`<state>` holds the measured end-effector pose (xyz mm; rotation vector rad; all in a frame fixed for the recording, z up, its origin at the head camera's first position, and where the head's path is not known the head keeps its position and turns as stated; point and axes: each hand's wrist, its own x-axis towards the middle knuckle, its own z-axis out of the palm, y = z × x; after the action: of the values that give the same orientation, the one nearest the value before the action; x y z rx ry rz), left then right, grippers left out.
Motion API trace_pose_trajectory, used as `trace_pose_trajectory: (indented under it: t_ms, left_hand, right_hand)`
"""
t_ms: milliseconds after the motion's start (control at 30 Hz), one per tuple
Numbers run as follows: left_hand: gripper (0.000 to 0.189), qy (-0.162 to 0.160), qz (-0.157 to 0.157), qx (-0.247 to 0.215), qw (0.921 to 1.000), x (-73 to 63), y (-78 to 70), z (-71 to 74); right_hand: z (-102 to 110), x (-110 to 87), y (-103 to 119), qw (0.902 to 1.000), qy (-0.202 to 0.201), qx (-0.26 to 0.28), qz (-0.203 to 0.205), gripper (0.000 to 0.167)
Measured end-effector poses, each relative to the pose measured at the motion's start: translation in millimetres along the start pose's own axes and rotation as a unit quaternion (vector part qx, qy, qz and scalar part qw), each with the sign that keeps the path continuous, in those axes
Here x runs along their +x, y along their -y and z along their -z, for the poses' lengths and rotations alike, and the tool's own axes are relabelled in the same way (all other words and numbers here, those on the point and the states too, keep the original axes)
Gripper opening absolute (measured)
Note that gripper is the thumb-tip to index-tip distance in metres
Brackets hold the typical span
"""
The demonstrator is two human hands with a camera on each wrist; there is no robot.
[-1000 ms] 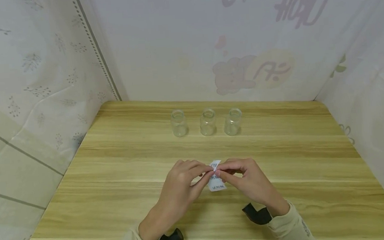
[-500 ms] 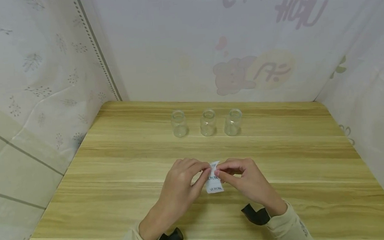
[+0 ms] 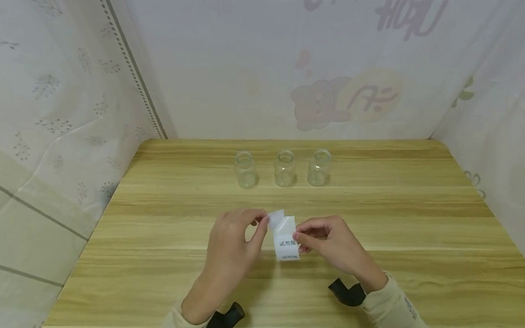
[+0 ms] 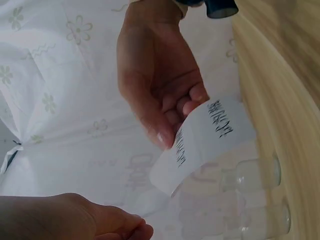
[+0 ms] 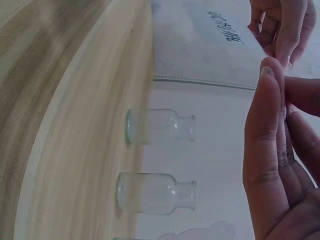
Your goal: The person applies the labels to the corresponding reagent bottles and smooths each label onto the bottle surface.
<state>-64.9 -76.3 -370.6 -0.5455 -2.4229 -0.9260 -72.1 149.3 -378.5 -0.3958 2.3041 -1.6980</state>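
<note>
A white strip of labels [image 3: 287, 245] with dark printed characters hangs in front of the person, its lower part bending. The right hand [image 3: 337, 244] pinches the strip's right edge between thumb and fingers. At the strip's upper left, a pale label [image 3: 277, 218] stands up at an angle, its corner between the left hand's [image 3: 231, 243] thumb and index finger. In the left wrist view, the curved strip [image 4: 207, 135] shows two printed lines below the right hand [image 4: 160, 70]. Three uncapped glass bottles [image 3: 245, 170] stand upright in a row beyond both hands.
The wooden table [image 3: 165, 205] reaches back to a patterned cloth wall [image 3: 221, 76]. Cloth also hangs along the left and right sides. Black curved pieces [image 3: 348, 293] stick out from both sleeve cuffs over the table.
The left hand has drawn away to the left, lifting a pale label from the strip's upper end. The strip now faces up more flatly; the right hand has stayed almost in place.
</note>
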Motion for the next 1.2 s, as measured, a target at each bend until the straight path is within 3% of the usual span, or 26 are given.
trace_pose_trajectory:
  t_ms: [167,400,500,633,733,900,1200]
  left_hand:
    - [0.004,-0.026,0.011,0.009,0.9996,3.6,5.6,5.7]
    - [0.003,-0.036,0.012,0.005,0.9993,4.7,8.8,8.8]
    - [0.002,-0.038,0.009,0.008,0.9992,5.0,9.3,8.7]
    - [0.005,-0.034,-0.004,0.017,0.9993,5.1,8.8,6.7]
    - [0.006,-0.025,-0.027,0.025,0.999,3.6,6.7,2.9]
    - [0.007,-0.013,-0.074,0.03,0.9967,-0.9,1.1,-5.4]
    - [0.012,-0.011,-0.108,0.034,0.9935,-6.5,-6.9,-10.8]
  right_hand:
    - [-1.4,2.3,-4.0,0.9998,0.011,0.011,-0.007,0.013]
    - [-1.2,7.6,-12.4,0.999,0.038,0.011,-0.022,0.014]
    - [-0.8,9.7,-17.3,0.998,0.037,-0.044,-0.027,0.014]
    - [-3.6,9.3,-18.4,0.993,-0.019,-0.114,-0.026,0.013]
    - [-7.1,7.0,-13.2,0.9961,-0.054,-0.068,-0.017,0.014]
    - [-10.4,2.5,-3.2,0.9988,-0.039,0.03,0.003,0.016]
    - [-14.3,1.1,-0.4,0.9965,-0.048,0.066,0.019,0.023]
